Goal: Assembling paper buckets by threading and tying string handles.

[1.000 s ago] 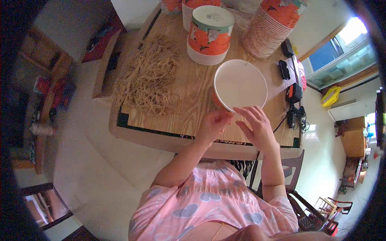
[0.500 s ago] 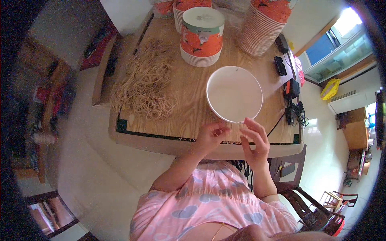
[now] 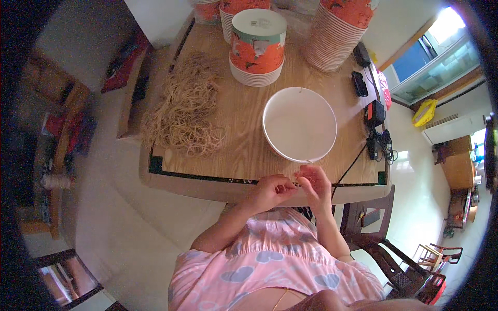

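A white paper tub (image 3: pixel 300 124) stands with its open mouth up near the front of the table. Just in front of its near rim my two hands are close together. My left hand (image 3: pixel 271 191) has thumb and fingers pinched. My right hand (image 3: pixel 315 184) is curled beside it, its fingertips drawn together close to the left ones and just below the rim. Whatever lies between the fingers is too small to make out. To the left lies a loose heap of tan twine (image 3: pixel 187 111).
Behind the tub, upside-down orange-and-white paper tubs (image 3: pixel 258 52) are stacked. A taller wrapped stack (image 3: pixel 337 39) stands at the back right. Black adapters with cables (image 3: pixel 374 114) line the right table edge. A dark wooden chair (image 3: pixel 371 228) is at the right.
My right hand has drawn down and left, away from the tub's rim and toward my left hand. Its spread fingers have closed up. My left hand has sunk slightly.
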`<state>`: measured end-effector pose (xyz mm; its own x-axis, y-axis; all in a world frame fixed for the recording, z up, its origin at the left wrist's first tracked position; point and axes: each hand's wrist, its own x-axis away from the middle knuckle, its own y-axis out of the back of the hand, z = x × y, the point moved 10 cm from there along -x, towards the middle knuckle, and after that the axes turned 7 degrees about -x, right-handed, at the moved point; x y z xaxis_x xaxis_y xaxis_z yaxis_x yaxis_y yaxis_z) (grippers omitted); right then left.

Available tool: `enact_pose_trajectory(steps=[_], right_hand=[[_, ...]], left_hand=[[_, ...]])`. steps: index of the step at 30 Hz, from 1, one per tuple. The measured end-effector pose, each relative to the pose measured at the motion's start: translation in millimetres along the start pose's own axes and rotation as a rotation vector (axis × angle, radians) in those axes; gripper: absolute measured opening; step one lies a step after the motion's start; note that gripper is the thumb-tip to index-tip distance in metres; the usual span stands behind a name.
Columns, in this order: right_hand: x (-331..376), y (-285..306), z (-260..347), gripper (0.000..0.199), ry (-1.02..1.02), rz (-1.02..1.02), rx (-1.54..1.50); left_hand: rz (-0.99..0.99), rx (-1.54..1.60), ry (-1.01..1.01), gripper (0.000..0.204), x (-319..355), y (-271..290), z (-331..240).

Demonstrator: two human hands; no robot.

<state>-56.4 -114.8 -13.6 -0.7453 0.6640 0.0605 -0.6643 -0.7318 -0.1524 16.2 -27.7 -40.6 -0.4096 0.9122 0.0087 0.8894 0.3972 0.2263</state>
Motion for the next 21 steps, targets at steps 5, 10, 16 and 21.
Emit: enact_pose_trajectory(steps=[5, 10, 16, 21], right_hand=[[-3, 4, -25, 0.009, -0.057, 0.065, 0.076], [4, -3, -32, 0.006, -0.146, 0.149, 0.095], [15, 6, -43, 0.009, -0.148, 0.242, 0.289], [10, 11, -35, 0.01, -0.211, 0.45, 0.564]], left_hand=[[-0.095, 0.123, 0.109, 0.014, -3, 9, 16], [-0.134, 0.162, 0.113, 0.012, -12, 16, -2], [-0.303, 0.324, 0.097, 0.011, -14, 23, 0], [-0.2, 0.359, 0.265, 0.01, -11, 16, 20]])
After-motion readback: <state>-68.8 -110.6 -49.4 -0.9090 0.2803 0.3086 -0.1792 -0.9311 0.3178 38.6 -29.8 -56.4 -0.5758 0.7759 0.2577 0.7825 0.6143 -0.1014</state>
